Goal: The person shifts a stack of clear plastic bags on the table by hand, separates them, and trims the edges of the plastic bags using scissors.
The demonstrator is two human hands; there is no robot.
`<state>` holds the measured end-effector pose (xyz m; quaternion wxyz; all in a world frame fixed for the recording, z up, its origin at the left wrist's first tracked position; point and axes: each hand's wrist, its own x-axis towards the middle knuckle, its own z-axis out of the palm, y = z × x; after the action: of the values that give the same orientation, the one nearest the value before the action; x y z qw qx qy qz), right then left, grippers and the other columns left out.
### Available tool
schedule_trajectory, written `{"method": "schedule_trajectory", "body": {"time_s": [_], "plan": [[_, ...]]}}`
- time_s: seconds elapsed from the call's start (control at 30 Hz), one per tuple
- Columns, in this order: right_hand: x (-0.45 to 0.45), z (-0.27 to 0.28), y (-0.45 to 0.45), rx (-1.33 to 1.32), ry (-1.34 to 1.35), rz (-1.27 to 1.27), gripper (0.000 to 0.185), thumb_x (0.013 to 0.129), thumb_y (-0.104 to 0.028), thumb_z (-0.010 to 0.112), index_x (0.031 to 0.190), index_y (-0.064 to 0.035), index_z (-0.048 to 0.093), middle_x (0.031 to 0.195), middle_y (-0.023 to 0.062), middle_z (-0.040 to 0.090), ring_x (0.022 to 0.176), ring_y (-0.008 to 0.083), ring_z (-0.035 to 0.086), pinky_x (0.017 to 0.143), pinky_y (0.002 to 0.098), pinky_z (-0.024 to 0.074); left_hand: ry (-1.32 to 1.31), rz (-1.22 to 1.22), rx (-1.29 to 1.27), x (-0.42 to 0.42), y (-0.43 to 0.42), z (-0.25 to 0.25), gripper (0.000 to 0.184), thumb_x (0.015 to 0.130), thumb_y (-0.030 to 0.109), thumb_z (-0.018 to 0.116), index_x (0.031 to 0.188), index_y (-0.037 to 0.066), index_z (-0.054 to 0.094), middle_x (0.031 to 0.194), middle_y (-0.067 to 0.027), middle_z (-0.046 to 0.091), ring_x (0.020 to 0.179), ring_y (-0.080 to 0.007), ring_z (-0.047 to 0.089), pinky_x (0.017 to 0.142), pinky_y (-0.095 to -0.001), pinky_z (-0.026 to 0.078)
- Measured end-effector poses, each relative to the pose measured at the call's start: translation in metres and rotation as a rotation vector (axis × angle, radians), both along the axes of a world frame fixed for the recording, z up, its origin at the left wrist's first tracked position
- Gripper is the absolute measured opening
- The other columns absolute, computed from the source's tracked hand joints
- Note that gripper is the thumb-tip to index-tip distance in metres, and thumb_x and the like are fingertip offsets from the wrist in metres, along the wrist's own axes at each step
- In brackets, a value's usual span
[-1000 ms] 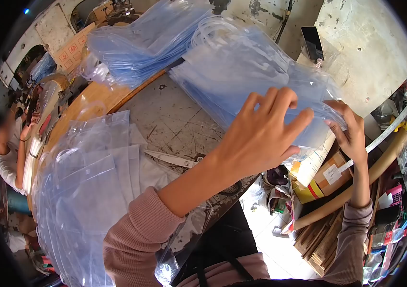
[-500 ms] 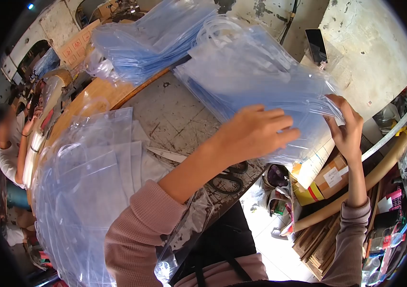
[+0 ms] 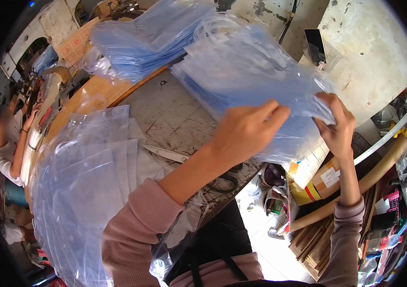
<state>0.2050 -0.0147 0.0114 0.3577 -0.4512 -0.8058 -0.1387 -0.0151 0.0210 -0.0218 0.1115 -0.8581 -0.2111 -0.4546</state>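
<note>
A stack of clear bluish plastic bags with looped handles lies in front of me. My right hand pinches the gathered right corner of these bags between thumb and fingers. Over the near part of the same stack is my left hand, its fingers drawn together and slightly blurred; whatever is between them is hidden. Beneath my left forearm, scissors lie on the worn table, their black handles partly covered. More clear bags are spread in an overlapping pile to the left.
Another stack of bags rests at the back on a wooden board. A phone lies at the upper right. Below right are a cardboard box, a long tube and wood strips. A person sits at far left.
My right hand has shifted slightly left with the bag corner. My left hand's fingers, spread before, have come together and lifted a little. The upper bags look ruffled, and the view has moved slightly.
</note>
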Motion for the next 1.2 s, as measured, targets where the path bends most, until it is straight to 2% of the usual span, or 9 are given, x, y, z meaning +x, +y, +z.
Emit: {"method": "schedule_trajectory", "body": {"time_s": [0.1,0.17,0.27,0.37,0.6,0.77,1.0,1.1,1.2], "plan": [[0.001,0.007,0.016,0.079,0.072,-0.086,0.042,0.065,0.006,0.070,0.105,-0.0023,0.059,0.099,0.0154,0.064,0.086,0.0313,0.063,0.072,0.0308,0.0502,-0.278,-0.181,0.072,-0.001,0.005,-0.002,0.014,0.074,0.012,0.067,0.087,0.006,0.064,0.085,-0.0023,0.061,0.061,-0.0116,0.060,0.049,-0.0250,0.047],[0.008,0.010,0.022,0.003,0.304,-0.042,0.041,0.066,0.007,0.069,0.104,-0.0013,0.059,0.099,0.0150,0.064,0.088,0.0323,0.063,0.073,0.0312,0.0501,0.170,-0.254,-0.094,-0.009,0.005,0.001,0.016,0.076,0.016,0.066,0.087,0.005,0.064,0.084,-0.0033,0.063,0.062,-0.0144,0.062,0.048,-0.0258,0.047],[0.016,0.016,0.017,-0.037,0.129,-0.001,0.045,0.065,0.009,0.066,0.108,-0.0017,0.057,0.104,0.0152,0.062,0.091,0.0337,0.062,0.077,0.0340,0.0495,0.260,-0.199,-0.247,-0.007,0.014,-0.008,0.017,0.075,0.016,0.065,0.086,0.004,0.062,0.079,-0.0034,0.062,0.061,-0.0156,0.062,0.049,-0.0253,0.048],[0.015,0.014,0.009,-0.115,-0.054,0.097,0.050,0.062,0.011,0.063,0.110,-0.0031,0.055,0.109,0.0149,0.059,0.097,0.0345,0.058,0.080,0.0364,0.0487,0.497,0.048,0.005,0.001,-0.007,0.003,0.017,0.074,0.013,0.063,0.087,0.003,0.062,0.073,-0.0030,0.060,0.060,-0.0145,0.061,0.049,-0.0244,0.048],[0.003,0.011,0.004,-0.225,0.003,0.235,0.049,0.062,0.003,0.071,0.107,-0.0059,0.055,0.108,0.0139,0.058,0.096,0.0355,0.058,0.077,0.0370,0.0500,0.103,0.057,0.073,0.005,-0.001,-0.004,0.018,0.071,0.006,0.064,0.088,0.003,0.062,0.073,-0.0022,0.060,0.057,-0.0138,0.059,0.050,-0.0236,0.048],[-0.001,-0.001,0.021,0.030,0.024,-0.027,0.048,0.063,-0.008,0.077,0.107,-0.0073,0.058,0.102,0.0107,0.063,0.082,0.0310,0.063,0.069,0.0337,0.0525,-0.244,-0.129,-0.085,-0.001,-0.001,0.006,0.017,0.073,0.013,0.068,0.086,0.005,0.061,0.077,-0.0031,0.059,0.066,-0.0175,0.059,0.054,-0.0260,0.048],[0.023,0.052,0.032,0.321,0.251,-0.101,0.033,0.072,-0.014,0.076,0.101,-0.0053,0.065,0.087,0.0086,0.068,0.071,0.0150,0.067,0.063,0.0266,0.0522,0.171,-0.253,-0.264,-0.015,-0.011,0.005,0.016,0.075,0.021,0.071,0.082,0.008,0.066,0.079,-0.0027,0.062,0.064,-0.0193,0.059,0.055,-0.0290,0.048],[0.019,0.059,-0.005,0.465,0.033,-0.138,0.031,0.071,-0.013,0.074,0.100,-0.0064,0.065,0.089,0.0100,0.068,0.070,0.0177,0.066,0.061,0.0286,0.0529,0.169,-0.179,-0.425,-0.013,-0.017,0.015,0.015,0.076,0.021,0.070,0.080,0.007,0.066,0.078,-0.0026,0.062,0.063,-0.0187,0.059,0.054,-0.0292,0.048],[0.013,0.041,-0.031,0.245,-0.271,0.010,0.040,0.060,-0.008,0.074,0.099,-0.0039,0.064,0.091,0.0120,0.066,0.071,0.0224,0.065,0.060,0.0310,0.0521,0.083,-0.074,-0.324,-0.009,-0.018,0.015,0.014,0.074,0.019,0.071,0.079,0.007,0.066,0.077,-0.0024,0.061,0.062,-0.0164,0.058,0.052,-0.0278,0.047]]}}
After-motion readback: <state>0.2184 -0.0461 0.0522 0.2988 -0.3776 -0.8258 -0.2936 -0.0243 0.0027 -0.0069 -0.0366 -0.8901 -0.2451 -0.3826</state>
